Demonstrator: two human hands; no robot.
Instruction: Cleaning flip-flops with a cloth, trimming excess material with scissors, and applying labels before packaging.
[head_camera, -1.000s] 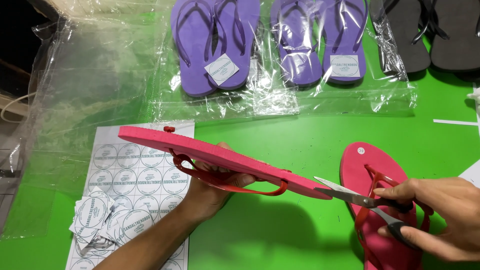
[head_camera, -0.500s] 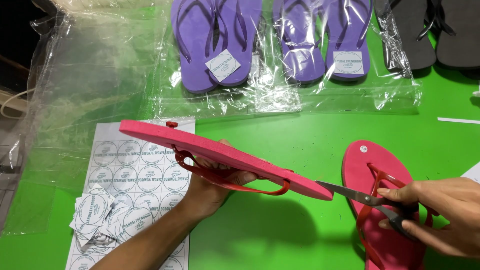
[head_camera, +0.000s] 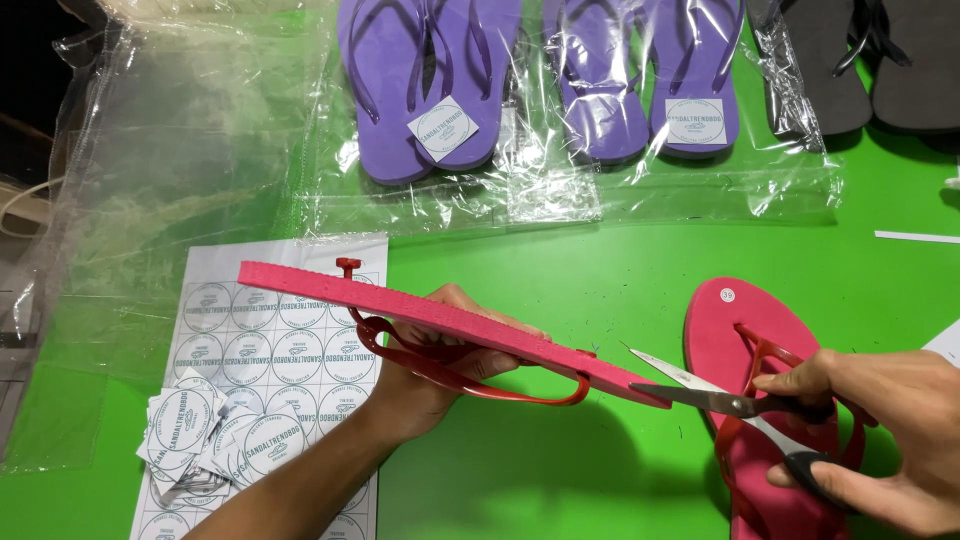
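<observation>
The left hand (head_camera: 440, 375) gripped a pink flip-flop (head_camera: 440, 325) sole-up above the green table (head_camera: 560, 270), while the right hand (head_camera: 885, 435) held open scissors (head_camera: 730, 400) at its heel edge.

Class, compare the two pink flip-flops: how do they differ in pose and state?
The held pink flip-flop is lifted edge-on, sole up and strap hanging below, gripped by the left hand; the other pink flip-flop lies flat on the green table, strap up. Scissors in the right hand meet only the held one. Both share colour and red straps.
</observation>
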